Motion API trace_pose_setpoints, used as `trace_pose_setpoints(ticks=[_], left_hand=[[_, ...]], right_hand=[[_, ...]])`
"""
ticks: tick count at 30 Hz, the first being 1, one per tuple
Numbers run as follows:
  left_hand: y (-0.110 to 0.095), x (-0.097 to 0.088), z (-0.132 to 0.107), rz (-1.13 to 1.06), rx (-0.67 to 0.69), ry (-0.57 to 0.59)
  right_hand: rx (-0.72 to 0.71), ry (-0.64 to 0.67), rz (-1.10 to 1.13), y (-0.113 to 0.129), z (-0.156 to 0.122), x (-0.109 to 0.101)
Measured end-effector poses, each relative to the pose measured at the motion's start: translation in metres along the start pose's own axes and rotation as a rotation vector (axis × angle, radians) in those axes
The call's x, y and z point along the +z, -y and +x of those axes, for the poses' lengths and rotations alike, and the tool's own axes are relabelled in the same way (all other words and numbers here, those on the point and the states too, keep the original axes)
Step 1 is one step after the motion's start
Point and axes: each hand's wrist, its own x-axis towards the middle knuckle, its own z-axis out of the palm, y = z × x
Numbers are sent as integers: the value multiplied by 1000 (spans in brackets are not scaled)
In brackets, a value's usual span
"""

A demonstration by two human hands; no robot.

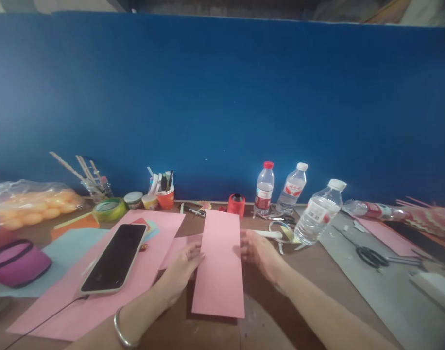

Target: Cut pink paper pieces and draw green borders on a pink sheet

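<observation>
A tall strip of pink paper (220, 272) stands out in front of me, raised off the brown table with its shadow below. My left hand (182, 267) grips its left edge, thumb near the front and fingers partly behind. On the opposite edge is my right hand (262, 255), its fingertips hidden behind the paper. Another piece of pink paper (175, 250) lies behind my left hand. To the left, a smartphone (115, 260) with a cable rests on a large pink sheet (58, 311).
Along the blue panel (208, 107) stand a red cup of pens (166, 198), a red spool (236, 206) and several water bottles (319, 214). Green tape (109, 209) sits at left. Black-handled scissors (371, 257) lie on a grey mat (357, 301) at right.
</observation>
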Motion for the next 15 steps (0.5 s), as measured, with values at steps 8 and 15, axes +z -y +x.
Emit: trace_pose_setpoints(ticks=[8,15], left_hand=[[14,-1,-2,-225,-106,30],[8,-7,0,-357,-116,109]], right_hand=[[-147,146,-179,-29,-20,22],[-471,227,-748,-18,-17,6]])
